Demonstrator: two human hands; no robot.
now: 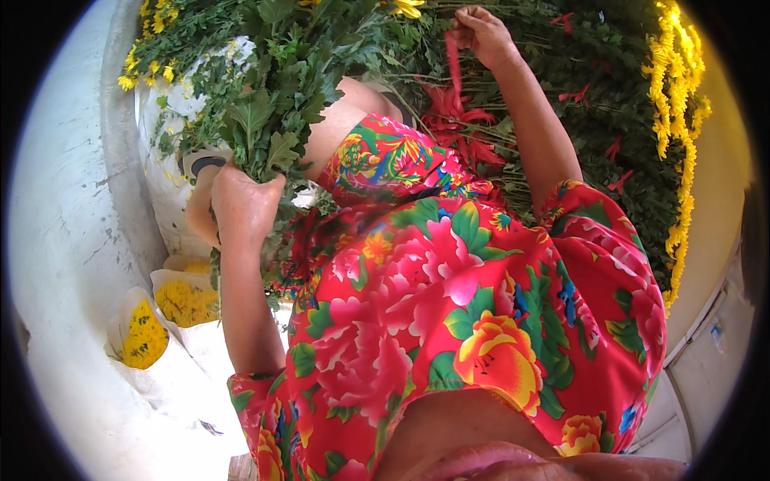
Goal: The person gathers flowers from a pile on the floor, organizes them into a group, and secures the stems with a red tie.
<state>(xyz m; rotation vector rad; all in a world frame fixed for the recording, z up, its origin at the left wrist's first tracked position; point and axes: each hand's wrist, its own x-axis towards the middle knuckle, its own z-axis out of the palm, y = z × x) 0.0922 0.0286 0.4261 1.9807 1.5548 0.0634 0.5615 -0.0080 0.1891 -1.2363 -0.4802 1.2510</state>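
Observation:
My left hand point(245, 201) is closed around the lower stems of a leafy bunch of yellow chrysanthemums point(289, 90), whose leaves fan upward to the top edge. The blooms are mostly beyond the view. My right hand point(481, 36), raised at the top right of centre, pinches a red ribbon strip point(453, 66) that hangs from its fingers. Below that hand a heap of red ribbon strips point(457, 114) lies on green stems beside my floral-clad leg.
Tied flower bunches point(601, 90) are piled at the right, with yellow blooms point(680, 90) along their outer edge. More yellow flowers point(162, 18) lie at the upper left. Paper-wrapped yellow bunches point(144, 337) stand at the lower left, beside a pale wall point(72, 180).

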